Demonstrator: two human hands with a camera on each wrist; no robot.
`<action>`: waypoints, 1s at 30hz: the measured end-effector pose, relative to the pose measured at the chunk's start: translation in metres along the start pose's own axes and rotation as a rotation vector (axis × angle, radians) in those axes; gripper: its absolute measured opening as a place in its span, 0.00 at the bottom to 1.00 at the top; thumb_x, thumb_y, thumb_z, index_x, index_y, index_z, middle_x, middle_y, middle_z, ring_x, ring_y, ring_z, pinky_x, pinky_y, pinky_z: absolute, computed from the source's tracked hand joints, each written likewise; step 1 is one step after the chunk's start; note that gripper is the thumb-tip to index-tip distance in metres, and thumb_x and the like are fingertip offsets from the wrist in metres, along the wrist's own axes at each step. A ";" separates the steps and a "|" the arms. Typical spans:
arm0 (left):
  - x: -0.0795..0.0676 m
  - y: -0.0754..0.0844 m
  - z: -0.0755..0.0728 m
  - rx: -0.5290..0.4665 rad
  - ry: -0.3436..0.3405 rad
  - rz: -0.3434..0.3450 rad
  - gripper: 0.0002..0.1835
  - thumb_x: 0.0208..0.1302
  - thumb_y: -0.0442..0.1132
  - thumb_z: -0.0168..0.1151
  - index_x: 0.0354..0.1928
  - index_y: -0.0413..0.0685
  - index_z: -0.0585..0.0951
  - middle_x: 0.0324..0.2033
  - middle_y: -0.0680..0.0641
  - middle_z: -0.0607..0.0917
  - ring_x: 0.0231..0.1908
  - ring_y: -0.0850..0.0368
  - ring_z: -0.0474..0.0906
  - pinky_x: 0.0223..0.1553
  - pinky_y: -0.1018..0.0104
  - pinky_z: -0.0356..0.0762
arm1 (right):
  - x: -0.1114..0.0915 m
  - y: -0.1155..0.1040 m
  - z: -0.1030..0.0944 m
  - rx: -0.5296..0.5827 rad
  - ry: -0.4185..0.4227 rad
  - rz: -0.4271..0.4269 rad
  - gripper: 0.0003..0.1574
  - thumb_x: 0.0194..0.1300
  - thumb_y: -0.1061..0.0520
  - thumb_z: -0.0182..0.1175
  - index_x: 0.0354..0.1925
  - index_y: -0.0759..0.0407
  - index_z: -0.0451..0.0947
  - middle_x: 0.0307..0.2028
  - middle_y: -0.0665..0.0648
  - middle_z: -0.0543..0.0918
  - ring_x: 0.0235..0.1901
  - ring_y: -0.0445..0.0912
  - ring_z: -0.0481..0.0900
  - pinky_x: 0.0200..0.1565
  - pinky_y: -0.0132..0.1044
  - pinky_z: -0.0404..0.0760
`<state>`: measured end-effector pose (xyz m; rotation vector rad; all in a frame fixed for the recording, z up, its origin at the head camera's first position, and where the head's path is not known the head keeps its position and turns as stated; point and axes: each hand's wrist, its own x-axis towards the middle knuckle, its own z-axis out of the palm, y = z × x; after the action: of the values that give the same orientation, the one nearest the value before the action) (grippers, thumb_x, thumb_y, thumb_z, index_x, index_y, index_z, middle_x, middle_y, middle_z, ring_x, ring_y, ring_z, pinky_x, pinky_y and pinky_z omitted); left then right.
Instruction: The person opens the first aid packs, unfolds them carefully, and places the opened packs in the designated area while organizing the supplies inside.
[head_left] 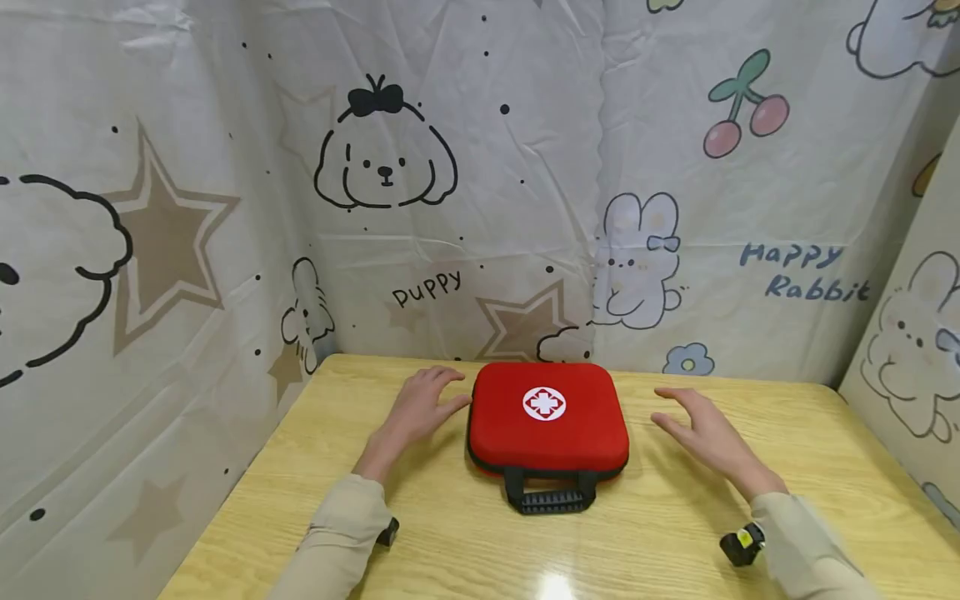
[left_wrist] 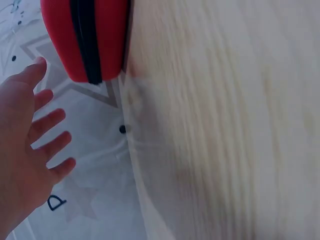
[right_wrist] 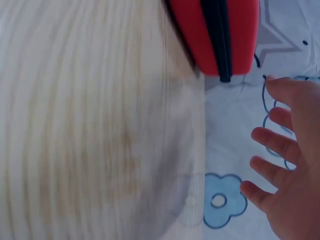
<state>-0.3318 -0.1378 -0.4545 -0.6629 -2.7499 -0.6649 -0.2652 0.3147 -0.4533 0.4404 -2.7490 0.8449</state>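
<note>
A red first aid case point(head_left: 510, 433) with a white cross emblem lies closed on the table, its black carry handle point(head_left: 552, 501) toward me. Left of it is my left hand point(head_left: 422, 407), fingers spread and the thumb very near the case's side; in the left wrist view the hand point(left_wrist: 25, 145) holds nothing. My right hand point(head_left: 703, 429) hovers to the right of the case, a wider gap between them. The right wrist view shows its fingers point(right_wrist: 275, 172) apart with nothing in them. A black zip band point(right_wrist: 218, 35) runs around the case's side.
The light wooden table point(head_left: 435, 542) reaches back to a printed curtain point(head_left: 480, 242) with puppies, rabbits and stars. More curtain stands along the left point(head_left: 187, 392) and right sides. Dark wrist cameras sit on both wrists, the right one point(head_left: 742, 544) plainly seen.
</note>
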 end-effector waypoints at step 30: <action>0.022 0.049 0.012 0.141 -0.281 0.150 0.23 0.70 0.57 0.57 0.63 0.62 0.78 0.60 0.48 0.73 0.60 0.51 0.68 0.59 0.57 0.73 | 0.031 -0.038 0.036 0.243 -0.210 0.127 0.42 0.71 0.41 0.57 0.72 0.62 0.61 0.70 0.68 0.66 0.65 0.66 0.70 0.64 0.60 0.69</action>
<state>-0.3288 -0.0847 -0.4393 -0.9839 -2.9240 -0.3649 -0.2852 0.2570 -0.4538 0.4226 -2.9008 1.2396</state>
